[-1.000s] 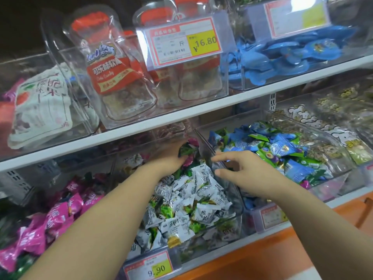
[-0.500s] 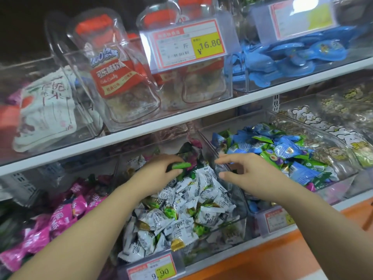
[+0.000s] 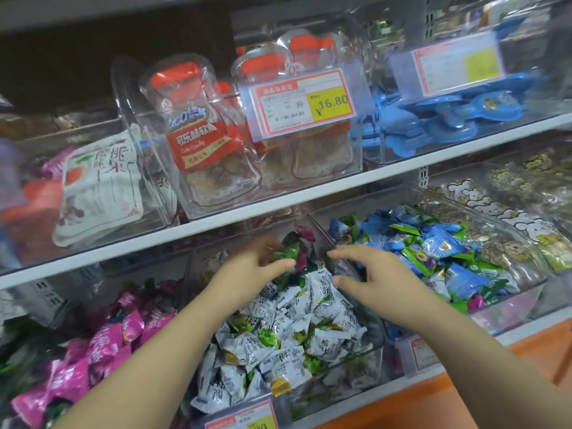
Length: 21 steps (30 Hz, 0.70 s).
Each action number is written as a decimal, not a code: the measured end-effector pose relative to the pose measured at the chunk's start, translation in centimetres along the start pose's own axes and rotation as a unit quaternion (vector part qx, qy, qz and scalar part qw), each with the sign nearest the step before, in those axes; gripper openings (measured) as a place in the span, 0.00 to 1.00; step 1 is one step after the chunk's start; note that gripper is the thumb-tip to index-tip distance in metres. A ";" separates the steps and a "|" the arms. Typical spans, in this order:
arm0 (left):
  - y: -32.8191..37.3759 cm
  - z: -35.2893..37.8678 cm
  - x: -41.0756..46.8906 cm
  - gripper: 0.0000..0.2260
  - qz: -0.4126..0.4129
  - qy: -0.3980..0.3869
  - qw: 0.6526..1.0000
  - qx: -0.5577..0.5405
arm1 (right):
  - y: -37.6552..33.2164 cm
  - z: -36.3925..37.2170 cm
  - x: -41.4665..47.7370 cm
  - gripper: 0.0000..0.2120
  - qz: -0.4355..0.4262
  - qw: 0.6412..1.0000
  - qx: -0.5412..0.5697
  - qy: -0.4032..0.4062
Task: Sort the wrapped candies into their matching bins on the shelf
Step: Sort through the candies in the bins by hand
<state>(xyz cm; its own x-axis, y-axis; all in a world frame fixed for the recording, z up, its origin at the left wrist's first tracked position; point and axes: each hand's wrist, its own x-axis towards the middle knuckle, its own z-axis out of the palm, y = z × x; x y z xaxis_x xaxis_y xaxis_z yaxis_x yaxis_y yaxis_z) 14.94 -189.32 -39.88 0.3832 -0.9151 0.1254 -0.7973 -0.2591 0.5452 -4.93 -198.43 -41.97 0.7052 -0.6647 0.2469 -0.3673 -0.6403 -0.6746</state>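
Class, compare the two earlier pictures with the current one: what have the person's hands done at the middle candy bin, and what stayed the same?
The left hand, reaching into the back of the middle bin a second ago, has taken hold of a green-wrapped candy and now pinches it. The right hand stayed open above the bin's right wall. The white candies lie as before.

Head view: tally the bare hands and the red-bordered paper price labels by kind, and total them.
Bare hands: 2, the left hand pinching a green wrapped candy, the right hand open.
Red-bordered paper price labels: 4.
Total: 6.
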 end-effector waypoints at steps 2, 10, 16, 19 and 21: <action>1.0 0.8 -0.3 0.12 0.027 -0.021 0.997 -0.069 | -0.6 0.2 0.0 0.27 -0.027 0.999 0.016 -0.008; 1.9 1.0 -0.5 0.07 0.067 -0.038 0.974 -0.213 | -1.0 0.0 -0.2 0.18 -0.039 0.990 0.123 0.064; 0.6 2.0 1.1 0.12 0.038 -0.069 0.997 -0.016 | 0.6 -1.0 0.1 0.16 0.034 0.974 0.150 0.168; 0.7 3.1 1.3 0.17 0.061 -0.177 0.981 0.041 | 1.0 -0.9 0.3 0.16 0.048 0.973 0.157 0.162; 1.0 3.2 1.3 0.16 0.074 -0.197 0.976 0.062 | 1.1 -0.8 0.3 0.16 0.049 0.974 0.160 0.155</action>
<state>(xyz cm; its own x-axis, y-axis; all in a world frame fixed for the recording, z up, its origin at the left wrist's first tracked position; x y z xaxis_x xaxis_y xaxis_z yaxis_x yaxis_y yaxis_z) 13.19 -191.73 -41.80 0.0692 -0.9867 -0.1470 -0.8900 -0.1276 0.4377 -5.61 -199.69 -42.07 0.4405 -0.8328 0.3352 -0.1818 -0.4483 -0.8752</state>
